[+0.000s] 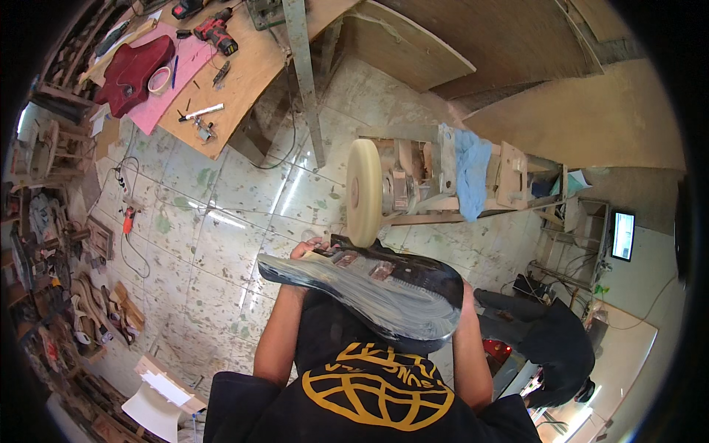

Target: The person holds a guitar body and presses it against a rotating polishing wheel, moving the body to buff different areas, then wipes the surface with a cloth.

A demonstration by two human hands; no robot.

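Between my two hands is a black electric guitar body (377, 292), with a whitish, streaky film smeared along the side facing me. Rectangular cutouts show on its upper face. My left hand (310, 248) grips the far left end, fingers curled over the edge. At the right end my right hand (467, 304) clasps the rounded edge, its fingers mostly hidden behind the body. The far edge of the guitar body meets the rim of a thick cream buffing wheel (365, 193); whether they touch, I cannot tell. Its wooden machine stand (428, 173) extends to the right.
A blue cloth (470, 173) hangs over the stand. On the workbench (247, 88) lie a red guitar body (136, 74), a red drill (216, 33) and a tape roll (159, 80). A corded tool (128, 220) is on the tiled floor. Another person (557, 347) bends over at right.
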